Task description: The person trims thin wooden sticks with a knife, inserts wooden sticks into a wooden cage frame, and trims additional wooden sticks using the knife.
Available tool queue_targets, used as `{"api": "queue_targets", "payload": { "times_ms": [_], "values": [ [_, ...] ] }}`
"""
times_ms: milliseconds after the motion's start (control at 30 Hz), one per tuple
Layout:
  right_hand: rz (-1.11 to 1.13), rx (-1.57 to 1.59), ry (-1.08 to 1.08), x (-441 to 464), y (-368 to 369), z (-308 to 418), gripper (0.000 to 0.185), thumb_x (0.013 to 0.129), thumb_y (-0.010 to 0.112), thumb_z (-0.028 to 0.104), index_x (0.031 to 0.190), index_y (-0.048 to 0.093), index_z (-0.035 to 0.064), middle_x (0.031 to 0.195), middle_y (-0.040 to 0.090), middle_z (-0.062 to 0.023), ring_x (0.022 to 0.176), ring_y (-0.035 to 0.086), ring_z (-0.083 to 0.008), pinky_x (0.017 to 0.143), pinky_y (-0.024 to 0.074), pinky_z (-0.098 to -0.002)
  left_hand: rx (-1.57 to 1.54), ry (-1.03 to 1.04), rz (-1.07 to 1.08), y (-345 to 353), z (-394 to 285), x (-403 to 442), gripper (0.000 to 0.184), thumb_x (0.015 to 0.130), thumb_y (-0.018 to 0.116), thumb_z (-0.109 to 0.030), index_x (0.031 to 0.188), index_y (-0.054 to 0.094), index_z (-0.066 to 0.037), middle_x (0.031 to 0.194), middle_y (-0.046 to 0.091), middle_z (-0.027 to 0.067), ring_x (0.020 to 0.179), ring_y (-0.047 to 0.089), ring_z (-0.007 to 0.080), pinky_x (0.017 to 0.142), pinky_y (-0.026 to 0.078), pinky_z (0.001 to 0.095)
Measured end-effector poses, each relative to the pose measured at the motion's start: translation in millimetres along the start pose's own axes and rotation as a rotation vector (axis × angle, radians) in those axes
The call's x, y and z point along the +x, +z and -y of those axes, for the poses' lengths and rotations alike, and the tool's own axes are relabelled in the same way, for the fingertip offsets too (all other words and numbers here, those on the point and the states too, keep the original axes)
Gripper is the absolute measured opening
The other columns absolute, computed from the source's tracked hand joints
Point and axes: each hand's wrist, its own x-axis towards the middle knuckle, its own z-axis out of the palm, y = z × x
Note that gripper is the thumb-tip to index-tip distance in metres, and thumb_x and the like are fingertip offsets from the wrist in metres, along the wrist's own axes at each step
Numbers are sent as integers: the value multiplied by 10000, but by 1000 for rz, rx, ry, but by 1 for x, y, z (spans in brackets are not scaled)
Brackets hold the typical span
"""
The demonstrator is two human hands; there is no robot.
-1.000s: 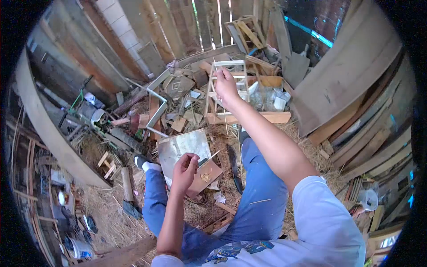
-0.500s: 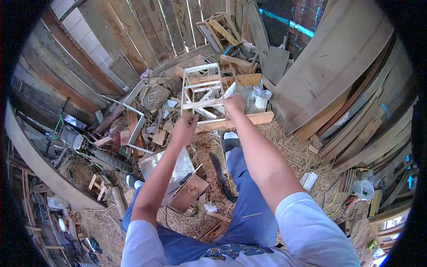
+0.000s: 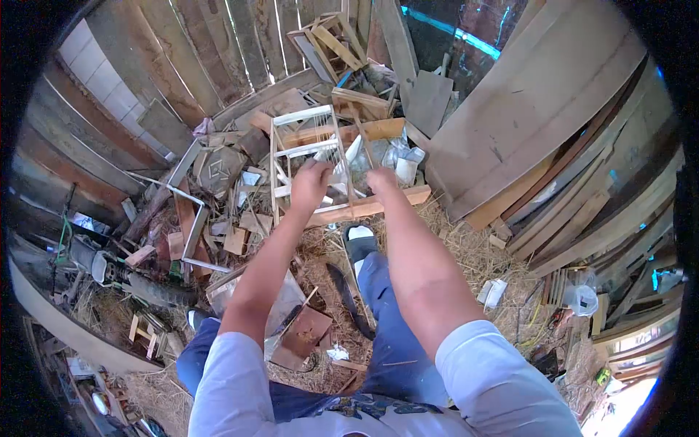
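Note:
A light wooden frame with crossbars [image 3: 304,116] stands in front of me, with thin strands or sticks along its right side. My left hand [image 3: 311,182] is closed at the frame's lower middle; what its fingers hold is hidden. To the right of the frame, my right hand [image 3: 381,180] is closed round the lower end of a thin wooden stick [image 3: 362,138], which slants up and to the left. A thick wooden board [image 3: 371,207] lies across below both hands.
Wood scraps and a white bent metal frame [image 3: 195,231] lie at the left. Large panels [image 3: 539,109] lean at the right. A brown board [image 3: 302,336] and a dark curved strip [image 3: 349,302] lie near my legs on the straw.
My left hand has risen from low down to the frame. My right hand has come down beside it. The view has shifted, so the frame appears farther left.

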Motion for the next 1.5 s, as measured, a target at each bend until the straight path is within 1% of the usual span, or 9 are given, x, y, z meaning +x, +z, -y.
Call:
{"api": "queue_targets", "payload": {
  "times_ms": [100,333,433,600,733,900,1367,1467,1500],
  "values": [
    [77,44,84,-32,-28,44,110,846,611,142,829,676,55,751,627,-91,612,558,-213,486,407,-420,-38,-55,-330,-33,-40,-31,44,933,655,-39,951,654,1,861,629,169,808,635,368,716,500,450],
    [108,387,67,-44,0,74,191,947,628,184,782,646,88,656,499,-15,539,393,-151,468,280,-344,-125,-50,328,-83,-31,-132,246,851,738,-49,1090,679,-33,1134,657,187,1091,654,382,923,535,425],
    [275,287,-17,-40,-3,71,138,984,610,197,953,717,115,790,628,-49,652,526,-208,544,397,-384,-79,-69,253,-90,-20,-118,302,865,735,-64,1159,669,-41,1209,639,187,1136,633,395,961,524,442],
    [-209,-343,-149,-17,-26,60,225,943,617,180,1086,774,106,1052,762,-193,955,743,-322,785,568,-446,-57,-91,143,-83,6,-73,213,892,704,-80,1095,681,-19,1169,632,186,1074,637,391,943,523,430],
    [-477,17,4,-75,-56,82,225,917,623,190,979,786,48,1015,756,-221,1041,730,-353,876,564,-448,101,-273,-105,-77,28,-44,220,905,727,-156,1077,693,-22,1101,663,213,1082,636,385,964,501,450],
    [-11,19,-251,-31,-17,56,338,924,683,329,1020,773,17,949,769,-179,886,736,-316,802,540,-454,88,-720,-27,-58,89,-41,427,961,656,-357,1105,683,44,1006,718,259,939,696,415,859,531,463],
    [75,-118,-480,-91,-48,142,219,864,691,247,814,745,41,730,713,-96,676,658,-233,668,514,-391,-315,-713,-282,-74,97,-29,304,1019,582,-252,1021,730,13,788,681,68,670,588,190,626,486,370],
    [301,66,-537,-96,-60,170,337,858,686,353,1014,781,69,957,761,-198,889,737,-327,809,550,-420,-560,-709,-370,-139,31,-39,322,1042,575,-275,1048,714,15,821,668,36,679,563,165,620,461,340],
    [291,50,-630,-89,-54,179,378,910,671,391,1001,767,37,837,746,-147,768,702,-255,735,528,-387,-468,-596,-424,-156,22,-46,327,1053,574,-281,1054,708,17,858,670,43,725,571,150,655,463,324]
  ]
}}
